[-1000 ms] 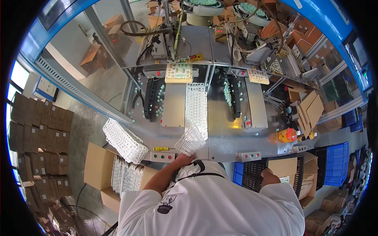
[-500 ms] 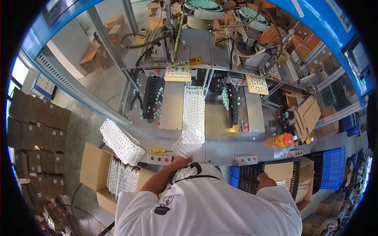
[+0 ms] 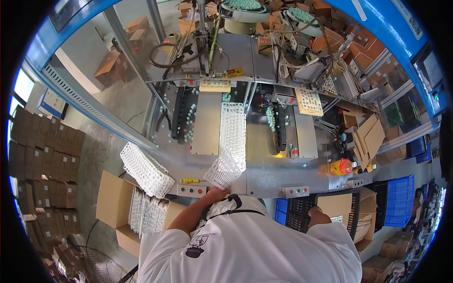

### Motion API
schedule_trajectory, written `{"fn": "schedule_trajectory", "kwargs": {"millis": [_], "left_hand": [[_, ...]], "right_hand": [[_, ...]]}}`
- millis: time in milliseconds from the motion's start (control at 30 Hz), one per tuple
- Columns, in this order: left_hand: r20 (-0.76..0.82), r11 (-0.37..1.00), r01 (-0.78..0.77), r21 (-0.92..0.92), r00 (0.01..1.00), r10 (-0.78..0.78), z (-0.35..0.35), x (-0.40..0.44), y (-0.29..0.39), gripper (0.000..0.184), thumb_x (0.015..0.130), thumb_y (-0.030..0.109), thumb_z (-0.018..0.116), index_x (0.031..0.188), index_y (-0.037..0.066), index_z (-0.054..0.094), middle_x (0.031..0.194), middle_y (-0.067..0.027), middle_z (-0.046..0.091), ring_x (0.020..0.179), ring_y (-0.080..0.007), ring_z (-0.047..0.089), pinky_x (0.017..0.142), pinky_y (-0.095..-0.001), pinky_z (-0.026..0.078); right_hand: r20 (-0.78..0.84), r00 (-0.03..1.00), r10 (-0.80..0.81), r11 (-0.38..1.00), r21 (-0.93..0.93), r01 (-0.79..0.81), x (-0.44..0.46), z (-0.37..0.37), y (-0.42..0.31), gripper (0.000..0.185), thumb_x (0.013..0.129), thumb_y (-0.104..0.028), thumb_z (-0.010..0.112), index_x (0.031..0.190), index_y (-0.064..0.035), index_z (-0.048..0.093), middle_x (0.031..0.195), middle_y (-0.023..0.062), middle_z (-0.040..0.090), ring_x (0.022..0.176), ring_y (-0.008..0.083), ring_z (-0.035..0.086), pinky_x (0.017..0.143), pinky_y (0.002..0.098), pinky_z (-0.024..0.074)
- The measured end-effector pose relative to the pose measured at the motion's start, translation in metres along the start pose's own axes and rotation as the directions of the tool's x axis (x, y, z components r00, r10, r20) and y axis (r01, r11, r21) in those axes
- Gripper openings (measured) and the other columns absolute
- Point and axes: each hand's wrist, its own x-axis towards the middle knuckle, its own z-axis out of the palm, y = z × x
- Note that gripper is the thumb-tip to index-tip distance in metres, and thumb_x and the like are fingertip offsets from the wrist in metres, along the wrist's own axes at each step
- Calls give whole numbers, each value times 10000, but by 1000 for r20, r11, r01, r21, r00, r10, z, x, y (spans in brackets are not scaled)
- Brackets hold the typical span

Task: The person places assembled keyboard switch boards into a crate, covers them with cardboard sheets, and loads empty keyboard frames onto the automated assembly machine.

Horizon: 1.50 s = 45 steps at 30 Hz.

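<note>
My left hand (image 3: 217,194) is closed on the near edge of a white perforated tray (image 3: 223,171), which is tilted up. Its upper edge overlaps a long stack of the same white trays (image 3: 233,134) on the metal bench. Farther right, my right hand (image 3: 319,217) is at the lower left edge of a flat cardboard sheet (image 3: 335,208), over a black crate (image 3: 302,214). Its fingers are mostly hidden, so I cannot tell whether it grips the sheet. A yellow-handled screwdriver (image 3: 190,180) lies left of my left hand.
More white trays (image 3: 147,170) are stacked at the left, above an open carton (image 3: 113,200) packed with trays. Two cream fixtures (image 3: 309,102) (image 3: 215,87) sit under the machines. Button boxes (image 3: 192,190) line the front edge. An orange bottle (image 3: 342,167) stands right. Small pale-green pieces (image 3: 190,118) are scattered about.
The left cream fixture has slid back under its machine, and the right one has come slightly forward. Both hands and the tilted tray have hardly moved.
</note>
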Motion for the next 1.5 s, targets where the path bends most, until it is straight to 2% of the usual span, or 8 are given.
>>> {"fn": "schedule_trajectory", "kwargs": {"millis": [533, 600, 733, 800, 900, 1333, 1400, 1500], "left_hand": [[40, 996, 73, -53, 997, -71, -14, -6, 17, 470, 850, 376, 476, 1209, 74, 497, 1210, -224, 516, 1120, -388, 484, 954, -427, 391], [63, 995, 99, -22, 993, -98, -18, -7, 21, 470, 850, 375, 477, 1212, 76, 496, 1210, -223, 516, 1119, -388, 485, 953, -426, 392], [46, 993, 102, -61, 994, -100, -15, -5, 18, 475, 849, 377, 484, 1221, 82, 492, 1218, -215, 515, 1118, -381, 488, 950, -423, 396], [29, 994, 97, -55, 995, -95, -10, -3, 11, 474, 849, 377, 486, 1223, 85, 492, 1218, -212, 516, 1116, -379, 490, 947, -423, 398], [35, 992, 101, -71, 995, -98, -6, -1, 8, 475, 847, 375, 489, 1226, 89, 489, 1219, -210, 516, 1118, -377, 490, 947, -423, 398], [33, 991, 114, -69, 993, -112, -19, -7, 24, 453, 835, 363, 507, 1191, 83, 515, 1202, -214, 526, 1101, -378, 502, 937, -419, 404], [8, 992, 110, -58, 994, -110, -18, -8, 22, 454, 834, 364, 508, 1191, 83, 514, 1202, -215, 526, 1098, -379, 504, 934, -421, 406], [48, 993, 98, -65, 994, -95, -16, -5, 18, 466, 838, 367, 498, 1201, 75, 503, 1205, -219, 523, 1100, -384, 502, 936, -425, 405]], "right_hand": [[64, 998, 10, 999, -43, -8, 11, 0, 13, 354, 782, -260, 603, 1096, -99, 637, 1143, 124, 608, 1084, 264, 576, 886, 374, 465], [-548, 320, -773, 109, 383, 917, 26, 25, 69, 356, 784, -260, 606, 1101, -102, 635, 1152, 123, 603, 1093, 258, 570, 889, 373, 462], [62, 998, 11, 995, -96, -5, 27, 10, 11, 352, 780, -263, 613, 1092, -103, 638, 1151, 126, 602, 1092, 258, 570, 885, 372, 464], [-537, 319, -781, 121, 372, 920, 40, 33, 70, 351, 785, -262, 606, 1098, -106, 637, 1167, 127, 593, 1098, 260, 565, 890, 373, 460], [90, 996, 12, 993, -115, -2, 28, 5, -9, 354, 785, -263, 605, 1098, -101, 636, 1170, 128, 591, 1097, 267, 565, 890, 378, 461], [24, 999, 48, 999, 17, -48, 6, -1, 10, 364, 776, -251, 617, 1097, -81, 631, 1164, 135, 594, 1106, 263, 560, 891, 378, 462], [-570, 335, -750, 76, 429, 900, 18, 20, 67, 364, 779, -250, 610, 1103, -86, 630, 1173, 135, 589, 1110, 262, 558, 894, 377, 460], [81, 996, 49, 996, -82, -42, 27, 5, -10, 361, 773, -250, 614, 1095, -88, 633, 1163, 139, 593, 1107, 265, 559, 895, 372, 460]]}}
